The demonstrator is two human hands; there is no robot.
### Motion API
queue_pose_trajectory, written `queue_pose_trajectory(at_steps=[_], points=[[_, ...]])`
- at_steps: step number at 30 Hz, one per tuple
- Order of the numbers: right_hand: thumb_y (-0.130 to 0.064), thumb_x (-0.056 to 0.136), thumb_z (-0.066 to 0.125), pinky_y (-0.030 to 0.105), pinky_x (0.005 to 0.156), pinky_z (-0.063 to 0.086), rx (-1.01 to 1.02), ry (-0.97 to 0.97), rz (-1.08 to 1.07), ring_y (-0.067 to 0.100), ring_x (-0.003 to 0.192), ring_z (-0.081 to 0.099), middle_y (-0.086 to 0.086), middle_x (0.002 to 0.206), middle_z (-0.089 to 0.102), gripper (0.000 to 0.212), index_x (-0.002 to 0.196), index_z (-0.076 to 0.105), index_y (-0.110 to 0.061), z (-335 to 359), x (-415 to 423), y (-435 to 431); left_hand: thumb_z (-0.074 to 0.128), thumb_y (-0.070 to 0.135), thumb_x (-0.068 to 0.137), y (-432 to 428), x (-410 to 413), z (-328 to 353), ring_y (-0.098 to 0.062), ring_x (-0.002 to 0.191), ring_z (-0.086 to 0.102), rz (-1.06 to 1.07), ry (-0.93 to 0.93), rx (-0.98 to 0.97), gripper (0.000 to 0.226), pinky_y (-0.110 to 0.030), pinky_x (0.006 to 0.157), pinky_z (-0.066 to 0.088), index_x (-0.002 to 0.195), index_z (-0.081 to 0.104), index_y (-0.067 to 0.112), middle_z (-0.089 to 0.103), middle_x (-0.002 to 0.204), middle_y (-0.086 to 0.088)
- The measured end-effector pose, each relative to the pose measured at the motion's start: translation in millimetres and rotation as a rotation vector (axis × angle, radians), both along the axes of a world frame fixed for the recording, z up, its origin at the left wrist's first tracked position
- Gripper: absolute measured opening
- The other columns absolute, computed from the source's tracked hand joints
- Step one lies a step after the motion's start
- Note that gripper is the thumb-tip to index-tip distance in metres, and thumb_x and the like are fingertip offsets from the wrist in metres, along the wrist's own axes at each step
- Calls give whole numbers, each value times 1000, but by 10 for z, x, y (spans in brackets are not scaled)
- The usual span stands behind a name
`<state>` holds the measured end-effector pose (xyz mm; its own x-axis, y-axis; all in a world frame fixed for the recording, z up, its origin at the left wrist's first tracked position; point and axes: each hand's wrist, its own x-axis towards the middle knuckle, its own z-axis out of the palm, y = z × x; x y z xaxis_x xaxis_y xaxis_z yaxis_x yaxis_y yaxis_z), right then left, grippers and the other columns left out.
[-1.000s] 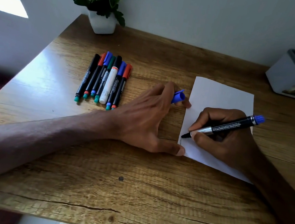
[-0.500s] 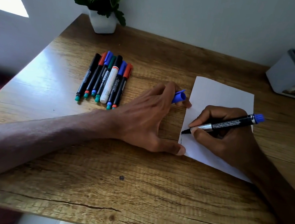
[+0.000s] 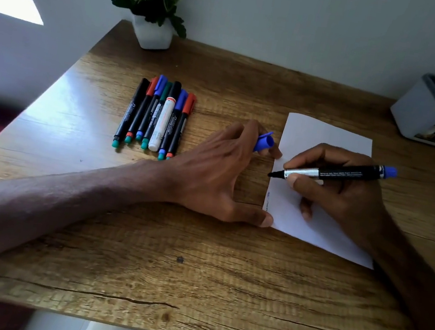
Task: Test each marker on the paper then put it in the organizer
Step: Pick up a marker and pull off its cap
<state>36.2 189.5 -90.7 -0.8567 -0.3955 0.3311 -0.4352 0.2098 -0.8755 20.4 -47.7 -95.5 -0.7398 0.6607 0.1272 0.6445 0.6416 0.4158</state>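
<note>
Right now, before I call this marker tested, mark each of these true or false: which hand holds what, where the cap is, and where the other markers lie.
1. The right hand holds the uncapped blue marker with its tip at the left edge of the paper. True.
2. The blue cap lies loose on the desk. False: the left hand holds it in its fingers.
3. The left hand's thumb presses the paper's near-left corner. True.
4. The remaining markers stand in the organizer. False: they lie side by side on the desk.
5. The paper is unmarked. False: faint scribbles show along its left edge.
</note>
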Motion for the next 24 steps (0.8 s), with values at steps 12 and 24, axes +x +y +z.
queue_pose_trajectory(at_steps=[12, 24], points=[[-6, 80, 72, 26, 56, 58, 225, 198, -37, 12, 72, 72, 0, 83, 74, 7, 86, 73, -4, -70, 21, -28, 71, 80, 69, 3, -16, -27, -10, 123, 40, -10, -4, 12, 102, -37, 107, 43, 143, 32, 21, 35, 132, 10], [-17, 81, 70, 40, 60, 61, 263, 204, -61, 19, 75, 73, 2, 85, 75, 13, 90, 74, -8, -94, 11, -27, 69, 81, 68, 9, -35, -56, -14, 125, 42, -7, 1, 21, 101, -40, 105, 45, 140, 32, 20, 40, 137, 5]])
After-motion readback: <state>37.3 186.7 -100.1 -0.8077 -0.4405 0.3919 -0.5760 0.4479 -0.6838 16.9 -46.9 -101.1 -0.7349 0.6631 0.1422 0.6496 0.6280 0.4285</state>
